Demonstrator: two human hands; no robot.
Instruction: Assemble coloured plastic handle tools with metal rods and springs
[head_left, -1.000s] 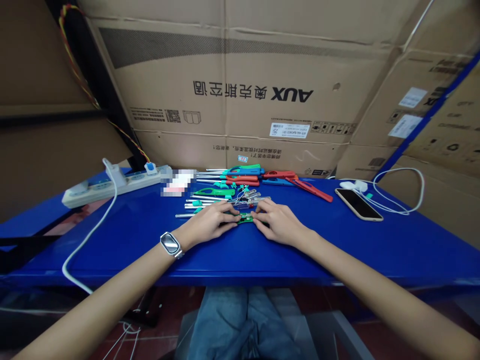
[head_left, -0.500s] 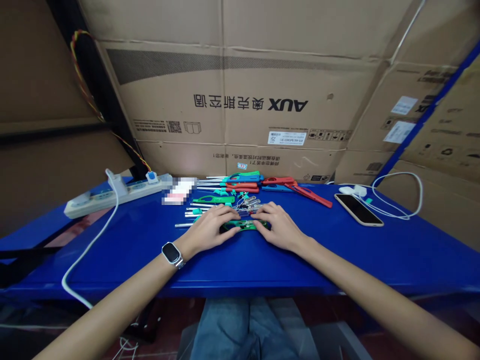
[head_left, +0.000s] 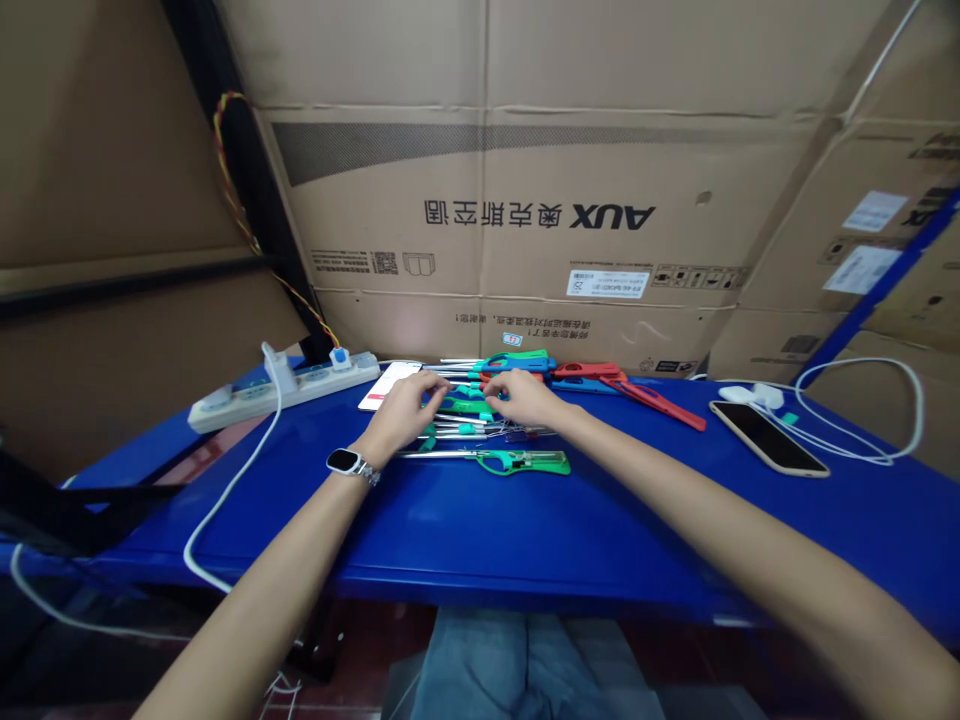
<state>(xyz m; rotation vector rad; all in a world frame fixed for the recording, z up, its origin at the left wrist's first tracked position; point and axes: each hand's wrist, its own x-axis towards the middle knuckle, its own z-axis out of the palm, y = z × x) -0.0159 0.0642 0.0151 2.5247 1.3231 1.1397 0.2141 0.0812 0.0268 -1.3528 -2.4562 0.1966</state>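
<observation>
Both hands — left hand (head_left: 403,410), right hand (head_left: 523,394) — reach among lighter parts (head_left: 469,405); grip unclear.

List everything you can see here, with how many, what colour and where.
green lighter: one, green handle with metal tube, lying alone on the table nearest the person
lighter pile: several, green, blue and red, at the table's far middle
red lighter: one, red, right of the pile
power strip: one, white, far left of the table
phone: one, dark screen, right side
white cable: one, looped beside the phone
card: one, white and red, left of the pile
table: one, blue
cardboard boxes: several, brown, behind the table
watch: one, on the left wrist
left hand: in the pile
right hand: in the pile
</observation>
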